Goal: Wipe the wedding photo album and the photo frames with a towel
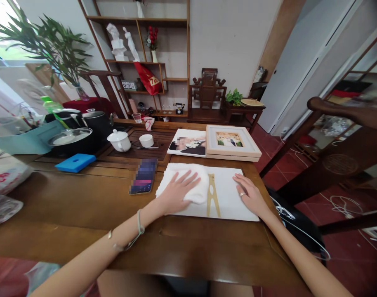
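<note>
Left hand (176, 194), fingers spread, pressed a towel (197, 191) onto the backing board (229, 202); right hand (250, 194), fingers close, lay at its right. Wiping seemed underway, next needing bracing.

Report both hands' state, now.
Left hand: open, pressed flat on the folded white cloth.
Right hand: open, fingers resting on the right side of the white panel.

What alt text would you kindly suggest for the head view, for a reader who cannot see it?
A person's left hand lies on a white cloth over a white panel, the right hand on the panel's right side. A phone, framed picture and lidded cup share the wooden table.
</note>
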